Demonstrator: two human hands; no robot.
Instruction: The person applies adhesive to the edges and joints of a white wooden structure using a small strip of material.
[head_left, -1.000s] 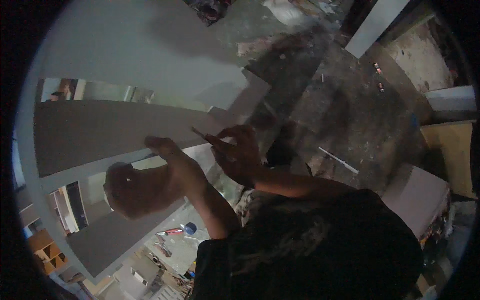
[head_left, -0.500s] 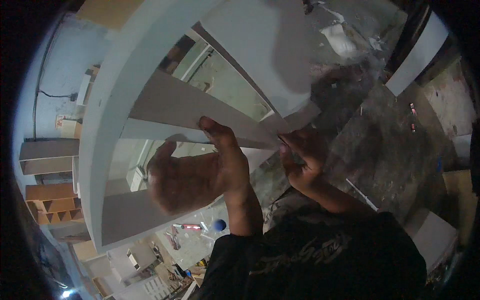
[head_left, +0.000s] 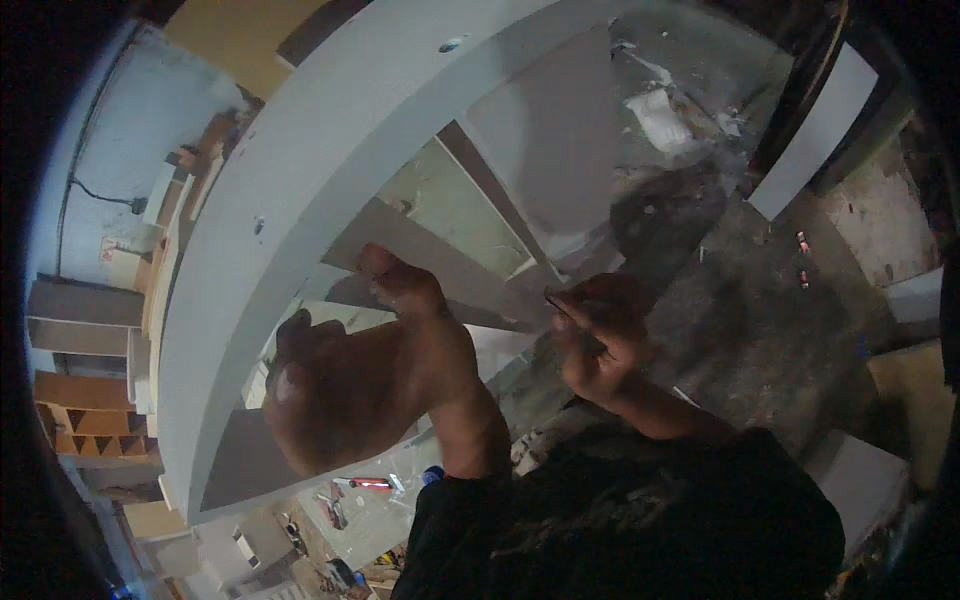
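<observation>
My left hand (head_left: 350,390) is in front of a large pale grey cabinet frame (head_left: 225,260) with inner panels. Its thumb stands apart from its bent fingers, and the thumb tip overlaps a grey inner panel (head_left: 430,245). Whether it touches the panel I cannot tell. To the right, my right hand (head_left: 605,335) is closed in a pinch beside the panel's right end. A small dark tip shows at its fingertips, too small to name.
Small round holes mark the frame's pale edge. Behind it at left stand brown shelf units (head_left: 90,400). Tools, among them a red one (head_left: 370,484), lie below on a pale sheet. A white crumpled bag (head_left: 660,120) and a long white board (head_left: 815,130) are at the upper right.
The cabinet's pale edge shows larger, with its holes in view. My left hand has shifted left and slightly down. My right hand keeps its pinch, a little farther from the panel.
</observation>
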